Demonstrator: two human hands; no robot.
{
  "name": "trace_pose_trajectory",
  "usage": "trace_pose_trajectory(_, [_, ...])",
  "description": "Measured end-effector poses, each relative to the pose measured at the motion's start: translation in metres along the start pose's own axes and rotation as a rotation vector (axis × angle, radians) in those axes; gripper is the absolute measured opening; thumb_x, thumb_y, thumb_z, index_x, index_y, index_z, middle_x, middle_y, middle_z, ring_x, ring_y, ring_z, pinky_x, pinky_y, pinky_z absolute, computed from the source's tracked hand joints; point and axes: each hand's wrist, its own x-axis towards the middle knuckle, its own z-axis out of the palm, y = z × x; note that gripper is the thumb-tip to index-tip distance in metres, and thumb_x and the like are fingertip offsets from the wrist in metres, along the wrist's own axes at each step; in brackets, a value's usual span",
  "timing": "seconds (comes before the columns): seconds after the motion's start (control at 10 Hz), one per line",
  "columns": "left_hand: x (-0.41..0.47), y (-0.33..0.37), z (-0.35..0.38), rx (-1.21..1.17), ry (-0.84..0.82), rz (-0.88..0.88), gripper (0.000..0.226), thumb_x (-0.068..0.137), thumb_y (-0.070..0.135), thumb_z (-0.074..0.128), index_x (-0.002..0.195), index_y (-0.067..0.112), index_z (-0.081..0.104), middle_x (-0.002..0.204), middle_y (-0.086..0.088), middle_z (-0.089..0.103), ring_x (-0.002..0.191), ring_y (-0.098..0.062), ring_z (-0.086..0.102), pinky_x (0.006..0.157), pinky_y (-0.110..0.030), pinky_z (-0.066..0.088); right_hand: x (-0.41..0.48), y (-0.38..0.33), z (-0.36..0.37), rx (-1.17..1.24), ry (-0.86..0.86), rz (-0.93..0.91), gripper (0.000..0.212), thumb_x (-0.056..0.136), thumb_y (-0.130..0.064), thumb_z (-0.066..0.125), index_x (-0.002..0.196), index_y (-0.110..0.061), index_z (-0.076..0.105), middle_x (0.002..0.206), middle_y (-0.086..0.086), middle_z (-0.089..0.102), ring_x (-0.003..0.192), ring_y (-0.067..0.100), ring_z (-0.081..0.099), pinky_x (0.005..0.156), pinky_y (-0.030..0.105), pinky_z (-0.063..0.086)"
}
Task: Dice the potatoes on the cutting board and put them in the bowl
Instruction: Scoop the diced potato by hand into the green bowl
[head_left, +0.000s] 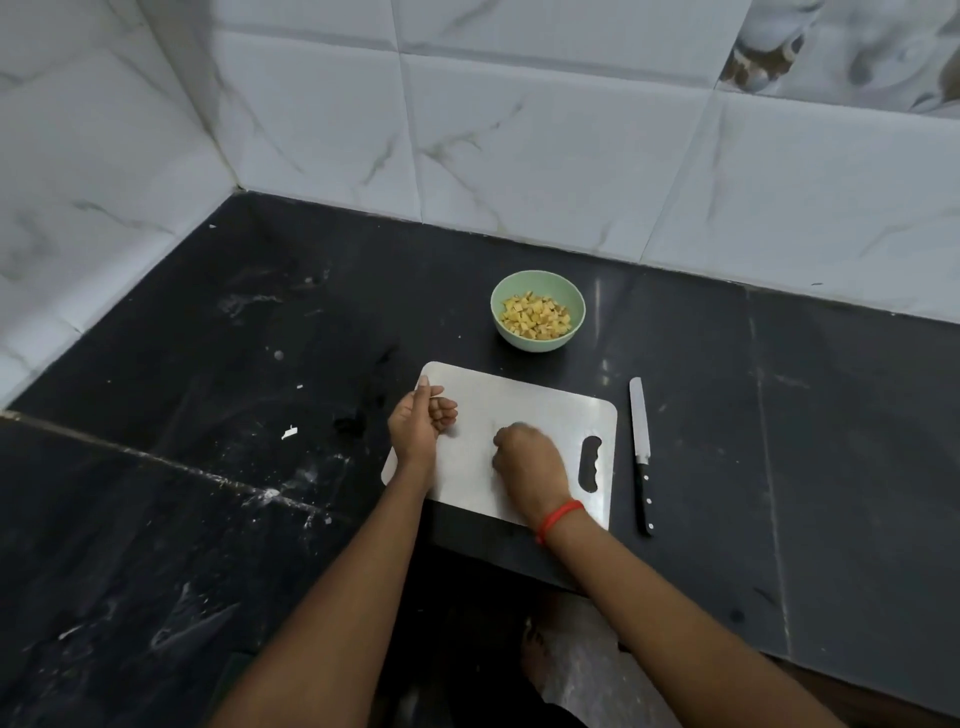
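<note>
1. Ahead of both hands, past the far edge of the cutting board (519, 395): a green bowl (535, 344), well filled with diced potatoes (535, 316). Stands apart from the board, almost straight ahead of the right hand (530, 460) and off to the right of the left hand (418, 423).
2. Left hand: at the board's far left corner, thumb up, fingers curled into a loose cup, palm turned toward the right hand. Cannot tell whether anything lies inside.
3. Right hand: knuckles up over the middle of the board, fingers curled under and blurred. Cannot tell whether pinching scraps or closed on nothing.
4. Hands apart, bare metal between them. No whole potato or loose dice to be seen on the board.
5. To the right of the right hand, off the board on the counter (260, 467): the knife (640, 441), untouched, long axis running away from the person, blade far, handle near.
6. Judging by this, near the end: probably gathering last bits. Any carry to the bowl goes straight forward over the far edge, shortest for the right hand. Risk of dropping pieces into the gap between board and bowl.
</note>
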Motion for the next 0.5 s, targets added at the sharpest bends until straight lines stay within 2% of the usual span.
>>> trace_pose_trajectory(0.1, [0.001, 0.0, 0.0, 0.012, -0.004, 0.01, 0.036, 0.102, 0.036, 0.057, 0.094, 0.003, 0.069, 0.071, -0.013, 0.069, 0.061, -0.018, 0.063, 0.062, -0.031, 0.052, 0.046, 0.007, -0.049, 0.245, 0.232, 0.096, 0.011, 0.081, -0.005, 0.06, 0.078, -0.004, 0.07, 0.08, 0.016, 0.069, 0.077, 0.036, 0.064, 0.069, 0.037, 0.05])
trace_pose_trajectory(0.2, [0.002, -0.002, -0.001, 0.016, 0.009, 0.011, 0.039, 0.101, 0.039, 0.058, 0.092, 0.003, 0.069, 0.073, -0.015, 0.069, 0.063, -0.02, 0.064, 0.064, -0.032, 0.053, 0.1, 0.012, -0.098, 0.375, 0.38, 0.161, 0.018, 0.087, -0.008, 0.057, 0.085, -0.006, 0.075, 0.086, 0.012, 0.073, 0.082, 0.031, 0.066, 0.083, 0.037, 0.046])
trace_pose_trajectory(0.3, [0.0, 0.002, 0.003, 0.039, 0.026, 0.001, 0.041, 0.101, 0.042, 0.057, 0.094, 0.003, 0.069, 0.074, -0.014, 0.07, 0.065, -0.019, 0.065, 0.064, -0.031, 0.054, 0.14, 0.024, -0.103, 0.326, 0.297, 0.19, 0.028, 0.095, -0.007, 0.052, 0.113, -0.007, 0.073, 0.115, 0.011, 0.071, 0.106, 0.029, 0.064, 0.095, 0.032, 0.041])
trace_pose_trajectory(0.4, [0.001, 0.004, 0.01, 0.106, 0.022, -0.002, 0.039, 0.101, 0.044, 0.056, 0.109, 0.007, 0.066, 0.077, -0.01, 0.073, 0.065, -0.018, 0.065, 0.062, -0.034, 0.053, 0.145, 0.041, -0.084, 0.349, 0.191, 0.231, 0.036, 0.097, -0.008, 0.046, 0.126, -0.013, 0.067, 0.126, 0.009, 0.066, 0.113, 0.029, 0.062, 0.097, 0.036, 0.049])
trace_pose_trajectory(0.5, [0.0, 0.02, 0.03, 0.271, 0.017, 0.097, 0.038, 0.1, 0.046, 0.057, 0.125, 0.018, 0.062, 0.086, 0.0, 0.075, 0.077, -0.017, 0.07, 0.065, -0.032, 0.055, 0.128, 0.048, -0.077, 0.406, 0.4, 0.19, 0.037, 0.099, -0.019, 0.044, 0.131, -0.018, 0.061, 0.126, 0.005, 0.066, 0.113, 0.028, 0.061, 0.097, 0.042, 0.051])
